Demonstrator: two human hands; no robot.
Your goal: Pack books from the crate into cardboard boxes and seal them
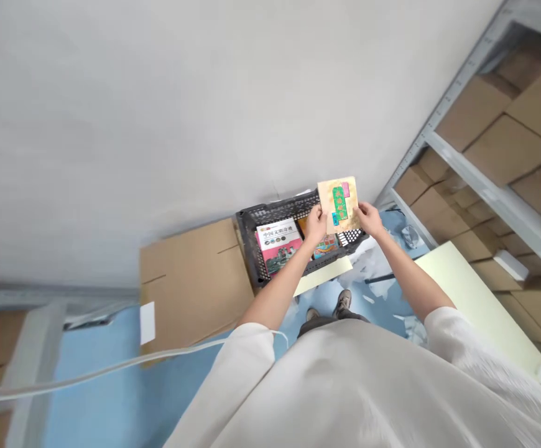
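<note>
A cream, squarish book (340, 202) with a green title panel is held up between my two hands. My left hand (316, 225) grips its lower left edge, and my right hand (368, 219) pinches the right edge. Beneath it stands a black plastic crate (256, 269) with mesh walls. Inside the crate, on the left, lies a book with a white and pink cover (280, 243). A colourful book (325, 246) shows to its right, partly hidden by my left hand and the held book.
Left of the crate is a large cardboard box (196, 283). A white cable (158, 354) crosses at lower left. Shelving with cartons (510, 146) stands at right, beside a pale yellow board (476, 298). Plastic scraps (414, 330) lie on the blue floor. A white wall (205, 112) rises behind.
</note>
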